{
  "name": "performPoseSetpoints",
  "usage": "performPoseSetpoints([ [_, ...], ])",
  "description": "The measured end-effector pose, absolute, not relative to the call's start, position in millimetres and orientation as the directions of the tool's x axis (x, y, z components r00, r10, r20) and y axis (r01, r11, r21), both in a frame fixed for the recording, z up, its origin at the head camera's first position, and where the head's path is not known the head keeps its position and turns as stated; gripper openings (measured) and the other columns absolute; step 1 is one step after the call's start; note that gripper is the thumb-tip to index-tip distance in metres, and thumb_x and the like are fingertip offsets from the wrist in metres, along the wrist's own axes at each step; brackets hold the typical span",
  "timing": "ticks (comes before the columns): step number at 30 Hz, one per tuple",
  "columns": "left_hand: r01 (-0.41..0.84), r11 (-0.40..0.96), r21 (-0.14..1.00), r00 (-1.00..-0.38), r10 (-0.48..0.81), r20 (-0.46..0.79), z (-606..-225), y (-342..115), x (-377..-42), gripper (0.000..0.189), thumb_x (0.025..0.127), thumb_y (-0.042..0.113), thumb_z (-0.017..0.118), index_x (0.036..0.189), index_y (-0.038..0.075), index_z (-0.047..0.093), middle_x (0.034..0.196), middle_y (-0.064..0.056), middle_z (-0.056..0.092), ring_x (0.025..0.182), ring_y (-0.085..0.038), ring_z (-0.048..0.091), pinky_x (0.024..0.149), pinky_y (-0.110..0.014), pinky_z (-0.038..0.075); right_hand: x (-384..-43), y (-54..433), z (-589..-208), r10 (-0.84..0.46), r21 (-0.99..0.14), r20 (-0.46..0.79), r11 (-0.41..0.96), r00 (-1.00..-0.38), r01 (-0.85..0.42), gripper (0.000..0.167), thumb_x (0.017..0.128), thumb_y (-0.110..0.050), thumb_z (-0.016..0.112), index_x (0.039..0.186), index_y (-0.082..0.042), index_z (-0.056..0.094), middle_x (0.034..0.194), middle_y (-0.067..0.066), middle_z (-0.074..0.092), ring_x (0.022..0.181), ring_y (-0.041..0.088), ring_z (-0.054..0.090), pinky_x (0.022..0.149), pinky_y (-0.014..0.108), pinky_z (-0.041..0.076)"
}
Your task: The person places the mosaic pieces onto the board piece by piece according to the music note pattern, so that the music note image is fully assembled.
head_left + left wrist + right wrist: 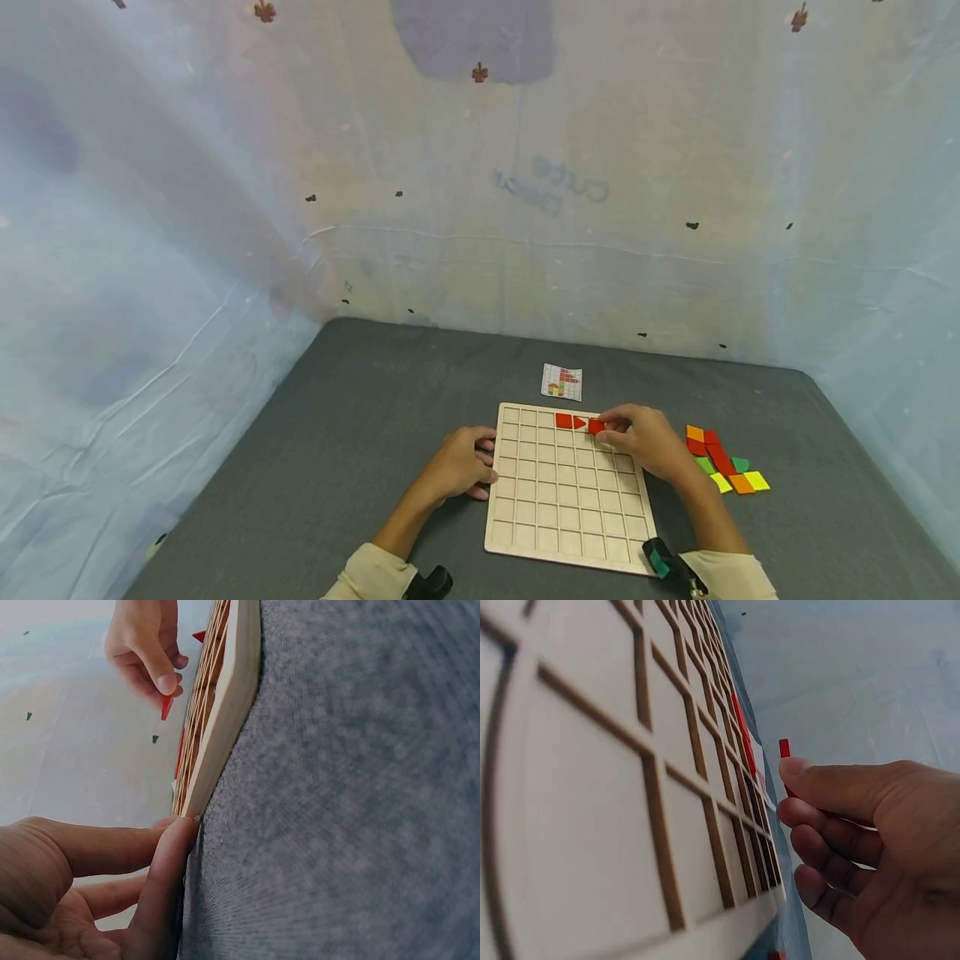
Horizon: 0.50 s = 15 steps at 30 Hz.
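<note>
A pale wooden grid board [567, 523] lies on the dark cloth. The left hand [456, 463] is at its left side, thumb and fingertips on the edge, as the left wrist view also shows. Over the board's top right cells, the right hand [648, 440] pinches a red square tile [596, 426] between thumb and index finger. In the right wrist view this tile [784, 747] is held edge-on, apart from the board, with the other fingers loosely curled. A red square [563, 421] and a red triangle [579, 422] sit in the top row, left of the held tile.
Behind the board lies a small card [562, 382] printed with a coloured grid pattern. Several loose tiles, red [721, 459], orange [741, 484], yellow [757, 481] and green [740, 464], are grouped right of the board. A pale sheet [540, 275] hangs behind the table.
</note>
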State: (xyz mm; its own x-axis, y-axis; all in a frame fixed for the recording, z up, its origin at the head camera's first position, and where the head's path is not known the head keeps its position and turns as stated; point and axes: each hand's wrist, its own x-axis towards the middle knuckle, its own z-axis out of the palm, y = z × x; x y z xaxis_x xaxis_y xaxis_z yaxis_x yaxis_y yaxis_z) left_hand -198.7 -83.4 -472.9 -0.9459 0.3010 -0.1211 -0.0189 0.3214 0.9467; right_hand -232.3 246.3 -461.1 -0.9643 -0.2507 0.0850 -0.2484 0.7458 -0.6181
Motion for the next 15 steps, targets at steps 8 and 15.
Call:
performPoseSetpoints([
  [8,-0.029,0.317,0.948,-0.947,0.296,-0.128,-473,-83,-199,0.068,0.081,-0.016,0.076,0.145,-0.007,0.057,0.121,-0.019,0.06,0.094,-0.025,0.067,0.056,-0.037,0.066,-231,231,-461,-0.272,-0.656,0.1,0.705,-0.957,-0.269,0.02,0.094,-0.012,0.08,0.111,-0.001,0.078,0.092,0.001,0.071,0.083,0.015,0.061,0.068,0.025,0.054],
  [15,-0.034,0.322,0.946,-0.947,0.292,-0.133,-472,-82,-199,0.068,0.081,-0.016,0.076,0.146,-0.007,0.057,0.122,-0.019,0.06,0.094,-0.025,0.066,0.056,-0.037,0.066,-227,222,-458,-0.265,-0.665,0.091,0.701,-0.96,-0.257,0.023,0.094,-0.013,0.081,0.113,-0.001,0.079,0.093,0.001,0.073,0.083,0.014,0.062,0.069,0.026,0.054],
])
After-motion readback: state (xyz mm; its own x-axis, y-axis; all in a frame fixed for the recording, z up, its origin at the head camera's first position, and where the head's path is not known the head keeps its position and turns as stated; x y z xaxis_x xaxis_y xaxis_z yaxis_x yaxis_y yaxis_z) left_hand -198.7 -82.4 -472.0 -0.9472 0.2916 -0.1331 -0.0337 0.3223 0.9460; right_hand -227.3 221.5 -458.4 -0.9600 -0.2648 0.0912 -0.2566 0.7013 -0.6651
